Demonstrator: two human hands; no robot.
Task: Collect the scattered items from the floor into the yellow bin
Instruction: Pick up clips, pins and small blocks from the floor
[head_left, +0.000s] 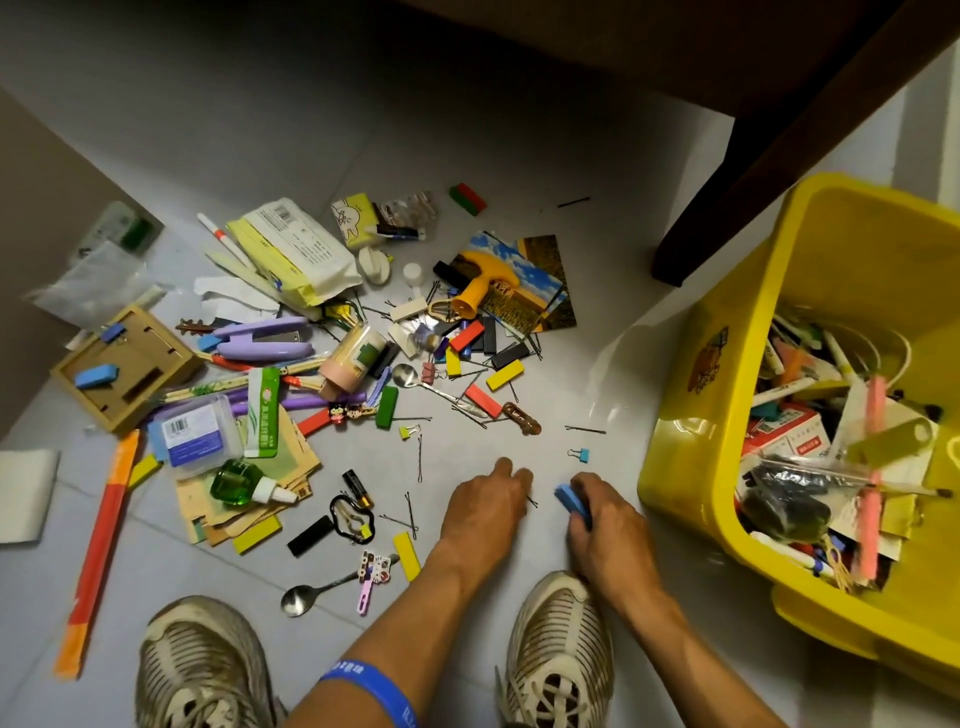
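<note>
two worn beige sneakers (202, 670) stand at the near edge of the floor (597, 364), which is pale grey tile. a forearm with a blue wristband (371, 686) reaches out between them. the left hand (483, 512) rests knuckles up on the floor with its fingers curled down over a thin black hairpin (532, 501); whether it actually pinches the pin cannot be told. just beside it, the right hand (605, 522) grips a flat blue block (571, 501) between curled fingers and thumb, low to the floor.

to the right of the hands stands the yellow bin (727, 332), a glossy plastic tub with a cartoon sticker on its side, already filled with pens, cards, boxes and a pink strip.

left of the hands lie a metal spoon (306, 597), a yellow block (407, 555), a black block (310, 535), a battery (358, 487) and a long orange stick (98, 551).

beyond the hands a small blue binder clip (581, 454) sits alone, with loose hairpins around it. farther out spreads the main heap: red, yellow, black and green blocks, a green bottle (239, 482), a clear plastic case (195, 434), a purple stapler (265, 340), a wooden box (122, 366), a yellow and orange tool (483, 283) on photo cards (535, 291), and a white paper packet (296, 249).

at the far right a dark wooden furniture leg (727, 197) meets the floor.
</note>
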